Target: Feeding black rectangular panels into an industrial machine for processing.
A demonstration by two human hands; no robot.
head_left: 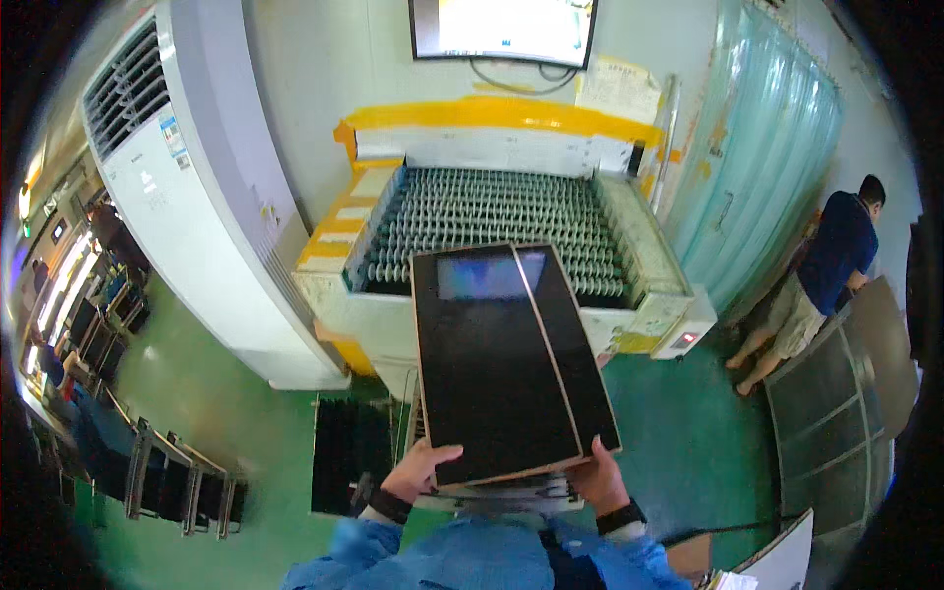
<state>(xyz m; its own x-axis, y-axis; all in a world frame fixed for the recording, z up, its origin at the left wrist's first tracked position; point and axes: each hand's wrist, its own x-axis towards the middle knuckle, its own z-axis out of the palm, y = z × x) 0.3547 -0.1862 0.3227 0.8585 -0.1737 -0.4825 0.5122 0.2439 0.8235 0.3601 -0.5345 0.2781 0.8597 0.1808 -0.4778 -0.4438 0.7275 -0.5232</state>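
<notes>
My left hand (pixel 418 470) grips the near left corner of a glossy black panel (pixel 492 354) with a thin copper-coloured edge. At the near right corner my right hand (pixel 598 478) holds the same panel, thumb on top. A pale line runs lengthwise down its face; whether this is one panel or two side by side I cannot tell. The panel's far end overlaps the front of a roller conveyor machine (pixel 654 241) in view. Whether it touches the rollers (pixel 492 202) cannot be told. My fingers under the panel are hidden.
A tall white air conditioner (pixel 211 226) stands left of the machine. Below it, a rack of dark panels (pixel 349 454) sits on the green floor. Plastic strip curtains (pixel 762 138) hang at right, near a person (pixel 831 265) beside a mesh-like frame (pixel 821 403). A screen (pixel 501 28) hangs above.
</notes>
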